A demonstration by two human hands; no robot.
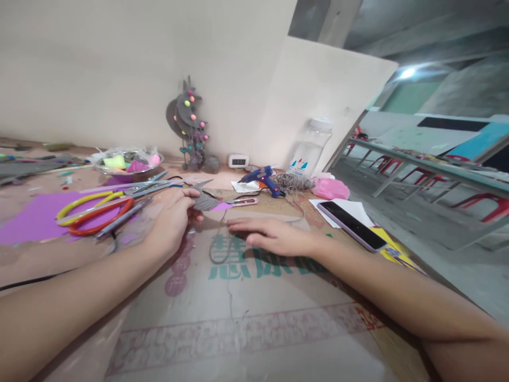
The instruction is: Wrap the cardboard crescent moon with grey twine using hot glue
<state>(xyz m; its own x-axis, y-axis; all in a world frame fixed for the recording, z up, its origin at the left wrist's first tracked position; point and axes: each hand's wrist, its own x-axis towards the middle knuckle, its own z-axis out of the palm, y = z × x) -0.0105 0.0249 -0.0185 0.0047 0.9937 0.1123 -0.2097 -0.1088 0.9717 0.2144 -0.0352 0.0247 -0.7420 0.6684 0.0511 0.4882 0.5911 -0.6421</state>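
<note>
My left hand [175, 212] is closed, its fingers curled at the edge of a grey felt piece [205, 201] with a pointed tip. Part of that piece is hidden behind the fingers. My right hand [274, 236] lies low over the printed board [191, 323], palm down, fingers stretched out and holding nothing. A thin grey cord [212, 254] loops on the board between my hands. Just beyond the felt piece is a utility knife [245, 201] with a pale handle. Scissors with yellow handles [63, 211] and scissors with red handles [126, 215] lie left of my left hand.
A blue glue gun [256, 176], a tangle of grey cord [294, 183] and a plastic bottle [308, 148] stand toward the back. A phone [352, 225] lies on the right. A bowl [127, 168] of scraps, a small clock [238, 161] and a decorated grey moon [186, 114] are near the wall.
</note>
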